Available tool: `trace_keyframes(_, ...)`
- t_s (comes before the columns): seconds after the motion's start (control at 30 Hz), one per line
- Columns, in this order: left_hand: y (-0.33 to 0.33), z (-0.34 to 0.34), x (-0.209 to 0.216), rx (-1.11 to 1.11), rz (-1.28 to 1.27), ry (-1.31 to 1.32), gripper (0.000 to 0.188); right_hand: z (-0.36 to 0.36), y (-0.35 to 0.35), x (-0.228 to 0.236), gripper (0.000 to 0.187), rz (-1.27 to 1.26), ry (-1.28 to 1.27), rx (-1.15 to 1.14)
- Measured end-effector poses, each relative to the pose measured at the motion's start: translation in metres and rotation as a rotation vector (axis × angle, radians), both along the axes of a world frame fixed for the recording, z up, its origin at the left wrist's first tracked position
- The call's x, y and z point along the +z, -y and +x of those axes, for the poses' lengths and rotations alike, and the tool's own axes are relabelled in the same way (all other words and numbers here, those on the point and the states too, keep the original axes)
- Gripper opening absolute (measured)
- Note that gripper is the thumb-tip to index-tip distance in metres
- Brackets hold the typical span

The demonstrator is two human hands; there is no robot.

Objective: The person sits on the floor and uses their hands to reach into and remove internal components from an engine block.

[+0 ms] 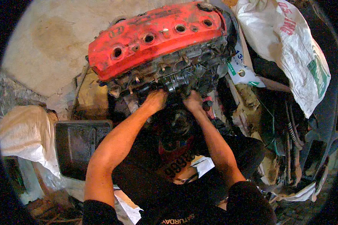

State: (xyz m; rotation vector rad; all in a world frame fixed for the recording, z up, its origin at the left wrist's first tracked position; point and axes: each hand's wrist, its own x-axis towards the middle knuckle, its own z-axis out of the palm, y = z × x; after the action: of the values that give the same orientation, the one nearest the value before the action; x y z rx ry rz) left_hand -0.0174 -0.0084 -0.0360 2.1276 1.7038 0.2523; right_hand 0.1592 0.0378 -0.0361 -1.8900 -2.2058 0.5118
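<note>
An engine with a red, grease-smudged valve cover (pixel 161 35) stands in front of me, and a row of round holes runs along the cover. Along its near side is the dark, oily cylinder head (pixel 165 67) with several studs sticking out. My left hand (pixel 156 100) is closed, its curled fingers against a shiny black rounded part (pixel 173 83) below the head; what they grip is hidden. On the other side of that part my right hand (pixel 193 101) reaches in, blurred, with its fingertips out of sight. Dark round engine parts (pixel 178 122) sit below both hands.
To the left a black rectangular tray (pixel 82 150) lies beside a pale sack (pixel 24 131). White woven sacks (pixel 289 48) are heaped at the right, near a ribbed hose (pixel 292 135) and dark car parts. Concrete floor (pixel 52 41) extends behind the engine.
</note>
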Motion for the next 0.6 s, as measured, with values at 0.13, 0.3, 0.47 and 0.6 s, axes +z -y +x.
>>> trace_keyframes(0.13,-0.006,0.008,-0.002,0.083,0.092,0.047,0.015,0.023,0.01,0.002,0.051,0.075,-0.019,-0.083)
trace_keyframes(0.3,-0.019,0.014,-0.028,0.166,0.269,0.174,0.015,0.057,0.012,-0.038,0.043,0.229,0.222,0.115)
trace_keyframes(0.47,-0.029,0.027,0.027,0.051,-0.001,-0.112,0.036,0.053,0.02,-0.002,0.038,0.287,-0.402,-0.061)
trace_keyframes(0.6,-0.032,0.032,0.0,-0.013,0.214,-0.291,0.036,0.058,0.007,-0.014,0.036,0.482,-0.329,0.063)
